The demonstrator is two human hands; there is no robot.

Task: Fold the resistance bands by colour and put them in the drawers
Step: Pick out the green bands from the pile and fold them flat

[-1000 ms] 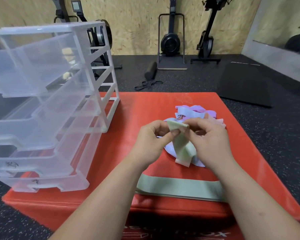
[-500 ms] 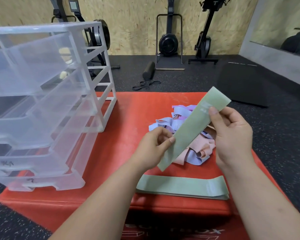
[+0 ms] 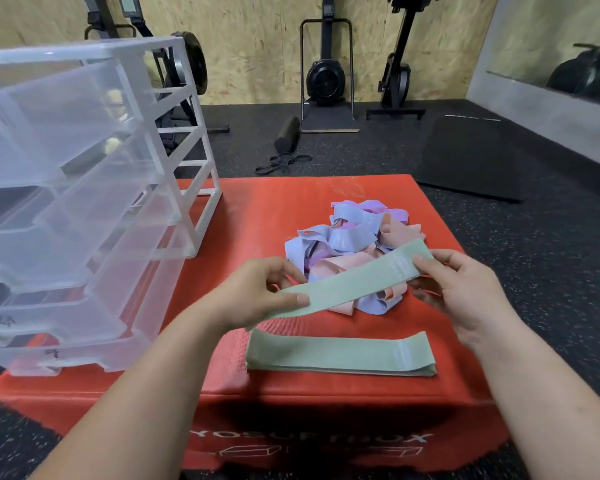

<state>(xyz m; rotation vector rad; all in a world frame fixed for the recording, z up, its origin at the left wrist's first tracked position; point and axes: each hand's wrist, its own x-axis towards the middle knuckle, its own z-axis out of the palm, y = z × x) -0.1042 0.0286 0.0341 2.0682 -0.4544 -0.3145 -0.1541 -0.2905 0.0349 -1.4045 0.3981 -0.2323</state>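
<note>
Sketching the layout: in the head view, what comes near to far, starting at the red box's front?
Flat stack of green fabric bands, single green fabric band held up, tangled pile of lilac and pink bands, black foam roller.

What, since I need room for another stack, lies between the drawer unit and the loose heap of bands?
Only bare red box top, as the head view shows; the drawer unit and the heap stand apart.

A foam roller (image 3: 287,134) lies at twelve o'clock beyond the red surface (image 3: 257,220); a black mat (image 3: 471,157) at two.
</note>
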